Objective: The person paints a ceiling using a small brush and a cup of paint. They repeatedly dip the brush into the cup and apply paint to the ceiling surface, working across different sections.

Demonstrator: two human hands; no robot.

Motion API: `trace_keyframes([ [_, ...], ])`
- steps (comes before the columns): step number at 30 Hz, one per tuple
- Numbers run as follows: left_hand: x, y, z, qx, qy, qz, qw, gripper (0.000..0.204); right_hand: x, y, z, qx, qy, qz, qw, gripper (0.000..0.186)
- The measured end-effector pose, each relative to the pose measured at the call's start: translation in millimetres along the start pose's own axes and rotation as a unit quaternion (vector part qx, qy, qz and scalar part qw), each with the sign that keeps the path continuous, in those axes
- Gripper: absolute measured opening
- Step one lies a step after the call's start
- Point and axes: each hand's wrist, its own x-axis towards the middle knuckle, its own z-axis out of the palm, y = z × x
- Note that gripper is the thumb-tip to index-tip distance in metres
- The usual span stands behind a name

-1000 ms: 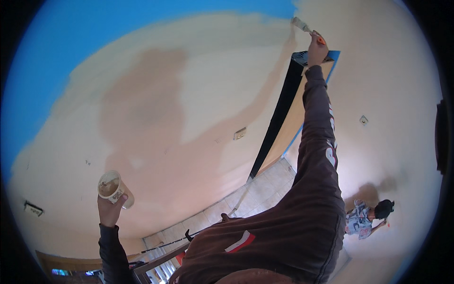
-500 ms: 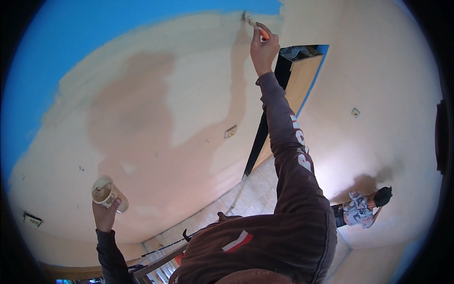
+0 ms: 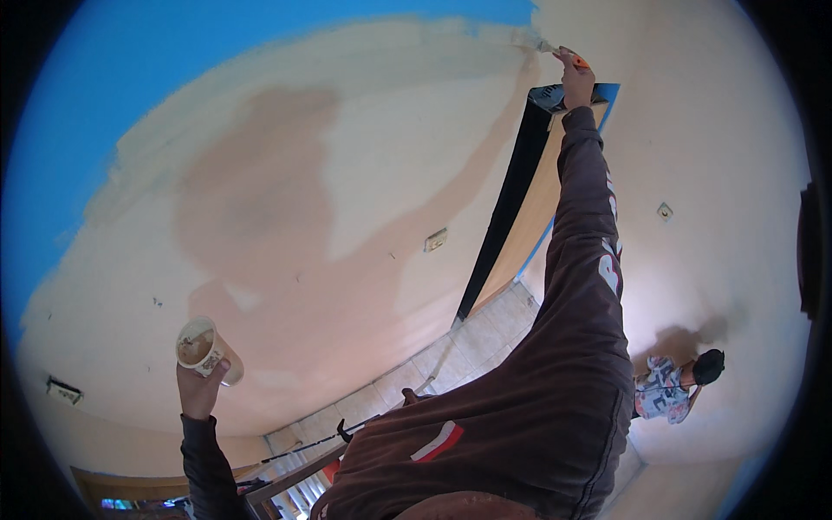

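Cream paint covers most of the big wall (image 3: 347,217), with a tan, duller patch spreading through its middle and a band of bright blue (image 3: 173,69) left along the top and the left edge. Right of the wall stands a doorway with a black edge and a wooden door leaf (image 3: 529,217), and pale floor tiles (image 3: 485,338) show below it. A second person (image 3: 672,386) in a patterned top and dark cap is far down by the right-hand wall.

From the lower edge the person's right arm, in a dark brown sleeve (image 3: 589,260), stretches fully straight, up and away toward the top of the wall. At its end the right hand (image 3: 576,80) is closed around the handle of a paintbrush (image 3: 555,50), whose orange handle shows just above the fingers; the bristles point left and touch the wall right where the cream meets the blue, near the top corner above the door.

The left arm is bent and raised only partway, its dark sleeve coming up at the lower left. The left hand (image 3: 201,390) wraps its fingers and thumb around the lower part of a small paper cup (image 3: 206,348), held tilted with its open mouth toward the camera; light brownish paint sits inside. The cup is held clear of the wall, well apart from the brush.
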Motion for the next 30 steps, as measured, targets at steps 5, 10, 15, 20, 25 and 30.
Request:
trace_keyframes([
  [5,-1.0,-0.6,-2.1,0.001,-0.002,0.000,1.000,0.056,16.3,7.7,-9.0,-0.006,0.088,-0.094,0.992,0.029],
  [10,0.4,-2.7,-0.3,-0.016,0.007,-0.011,1.000,0.055,10.5,12.1,11.9,-0.238,0.130,-0.176,0.946,0.023],
  [15,2.5,-0.7,1.0,0.003,0.001,-0.004,1.000,0.054,-35.4,-0.6,55.9,-0.350,0.149,-0.211,0.900,0.021],
  [20,-0.3,-2.0,-2.7,0.009,0.001,0.003,1.000,0.056,-100.7,-56.4,88.5,-0.219,0.069,-0.155,0.961,0.022],
  [25,-2.1,-0.5,-2.9,0.018,0.004,-0.009,1.000,0.058,-94.5,-70.2,68.4,0.041,-0.062,-0.098,0.992,0.027],
  [30,0.3,0.6,-5.4,0.005,-0.024,-0.030,0.999,0.063,-41.2,-36.1,37.1,0.032,-0.080,0.021,0.996,0.027],
])
